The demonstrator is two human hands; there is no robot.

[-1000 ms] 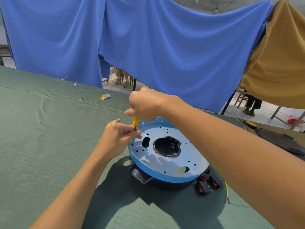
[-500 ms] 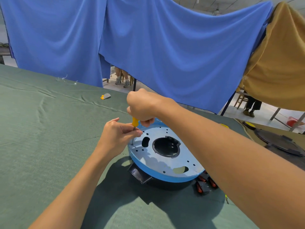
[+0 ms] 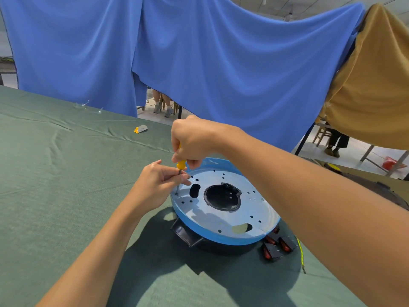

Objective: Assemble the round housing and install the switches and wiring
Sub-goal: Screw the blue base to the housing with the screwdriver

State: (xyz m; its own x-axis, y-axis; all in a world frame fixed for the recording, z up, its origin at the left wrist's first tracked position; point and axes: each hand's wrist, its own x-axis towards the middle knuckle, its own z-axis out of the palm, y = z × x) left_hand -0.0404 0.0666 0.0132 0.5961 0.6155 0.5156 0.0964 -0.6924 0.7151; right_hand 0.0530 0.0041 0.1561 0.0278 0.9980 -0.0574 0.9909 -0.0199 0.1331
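Head cam is the only feed I've got, so here goes. The round housing (image 3: pixel 250 207) sits flat on the green cloth (image 3: pixel 55 173), a bit right of centre, pale blue plate up on a black base. There's loads of open cloth to the left and on the near side, while the right is tighter, since my right forearm crosses over it and a dark round part (image 3: pixel 376 189) lies well apart out that way. The table's far edge runs behind both hands.

My right hand (image 3: pixel 194 138) is curled round the yellow handle of the screwdriver (image 3: pixel 181 164), held upright. My left hand (image 3: pixel 155 185) pinches the metal shaft between thumb and fingertips just above the plate. The tip sits in a small hole at the plate's left rim, right beside an oval slot.

Counts: one screwdriver; one housing with one big centre opening, two oval cutouts and a scatter of small holes. At least three black-and-red switches (image 3: pixel 276 245) are bunched against the near-right rim, though I can't tell the exact number. One yellow-green wire (image 3: pixel 301 251) lies just past them, and one yellow-and-grey scrap (image 3: pixel 140 129) is way off near the far edge.

The cloth is wrinkled on the left; blue sheets (image 3: pixel 221 63) hang behind, with a mustard cloth (image 3: pixel 371 85) at right and a pale floor beyond.
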